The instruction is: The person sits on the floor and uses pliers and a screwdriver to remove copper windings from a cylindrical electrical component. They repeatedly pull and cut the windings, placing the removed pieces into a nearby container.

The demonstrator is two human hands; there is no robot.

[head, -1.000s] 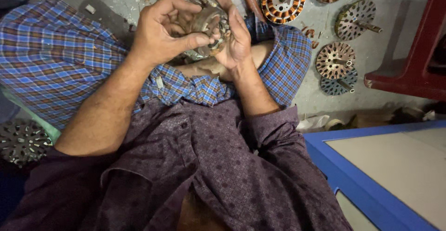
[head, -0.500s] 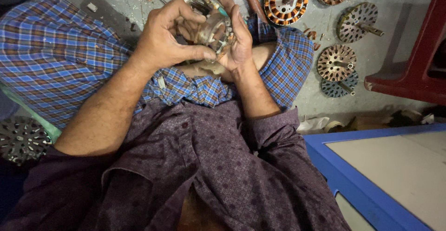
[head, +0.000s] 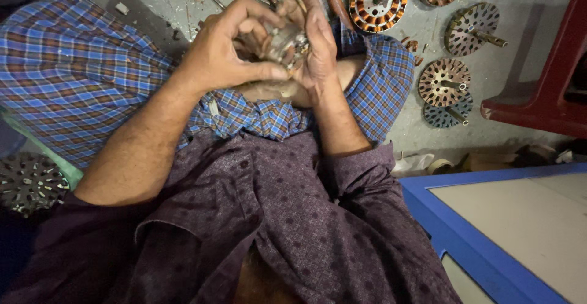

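Both hands meet over the person's lap, closed around one small metal motor part (head: 286, 42) that sits between them, above the checked cloth (head: 73, 78) covering the knees. The left hand (head: 223, 50) curls over it from the left: its thumb presses along the near edge of the part, and the other fingers (head: 257, 12) arch over the top, bent tight with little gap. The right hand (head: 318, 47) backs the part from the right side, palm turned inward, fingers held nearly straight and close together against it. How much of the part lies hidden between the palms, I cannot tell.

On the grey floor (head: 520, 72) farther off to the right lie several round motor pieces: a copper-wound stator (head: 378, 1) at the far edge, and slotted discs with shafts, one (head: 471, 30) farther away and one (head: 444, 82) nearer, with a darker disc just below it. A dark red stool (head: 550, 90) stands at the right edge. A blue-framed panel (head: 465, 243) fills the near right corner. At the near left, a dark perforated disc (head: 27, 182) lies beside the person's elbow.
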